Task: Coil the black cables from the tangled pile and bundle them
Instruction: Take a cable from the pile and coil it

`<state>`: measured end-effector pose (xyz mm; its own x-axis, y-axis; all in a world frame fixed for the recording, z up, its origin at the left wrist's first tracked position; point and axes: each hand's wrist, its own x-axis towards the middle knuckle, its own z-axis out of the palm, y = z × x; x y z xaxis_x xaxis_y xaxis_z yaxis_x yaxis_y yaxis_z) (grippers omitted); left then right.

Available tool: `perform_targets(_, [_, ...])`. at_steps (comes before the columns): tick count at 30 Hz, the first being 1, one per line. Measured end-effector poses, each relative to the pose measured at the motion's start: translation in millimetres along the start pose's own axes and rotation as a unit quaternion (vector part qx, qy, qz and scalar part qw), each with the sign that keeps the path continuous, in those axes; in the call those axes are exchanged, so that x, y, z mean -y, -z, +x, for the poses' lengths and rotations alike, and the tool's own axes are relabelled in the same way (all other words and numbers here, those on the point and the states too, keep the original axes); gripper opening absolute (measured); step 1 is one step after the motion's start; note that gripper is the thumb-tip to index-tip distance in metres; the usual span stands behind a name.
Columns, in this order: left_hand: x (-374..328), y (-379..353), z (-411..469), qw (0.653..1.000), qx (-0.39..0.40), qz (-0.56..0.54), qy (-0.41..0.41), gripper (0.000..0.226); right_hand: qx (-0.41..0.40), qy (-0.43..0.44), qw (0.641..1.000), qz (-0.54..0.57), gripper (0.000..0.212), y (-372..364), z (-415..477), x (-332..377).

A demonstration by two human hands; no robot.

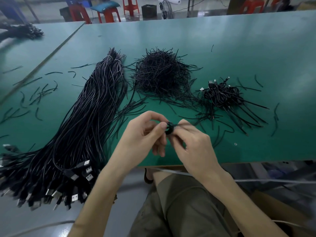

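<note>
A small coil of black cable (169,129) sits between my two hands, just above the table's front edge. My left hand (145,132) pinches the coil with thumb and curled fingers. My right hand (191,142) grips the coil's other side, and a thin black tie sticks out past its fingers. A long bundle of straight black USB cables (82,120) lies to the left, its metal plugs hanging over the edge. A heap of black twist ties (160,72) lies in the middle. Finished coiled bundles (222,94) lie to the right.
The green table (256,48) holds loose ties scattered at left and right. Another pile of black cables (25,31) lies on the neighbouring table at far left. Red stools (109,12) and a fan stand behind. A cardboard box (273,207) sits by my right knee.
</note>
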<state>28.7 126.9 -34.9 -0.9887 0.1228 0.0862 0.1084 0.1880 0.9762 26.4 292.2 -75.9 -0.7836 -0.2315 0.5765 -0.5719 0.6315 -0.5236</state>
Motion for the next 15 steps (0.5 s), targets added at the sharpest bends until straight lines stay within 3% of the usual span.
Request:
perform_targets(4, [14,8,1,0.981,-0.079,0.154,-0.087,0.014,-0.012,-0.068,0.989,0.131,0.015,7,7,2])
perform_targets(9, [19,18,1,0.962,0.011,0.223,-0.156,0.034,-0.006,-0.077,0.986,0.148,0.015,13,10,7])
perform_targets(11, [19,16,2,0.962,0.05,0.223,-0.15,0.035,-0.003,-0.082,0.985,0.154,0.014,13,9,6])
perform_targets(15, [21,7,1,0.977,0.015,0.182,-0.106,0.016,-0.015,-0.08,0.985,0.151,0.012,12,9,1])
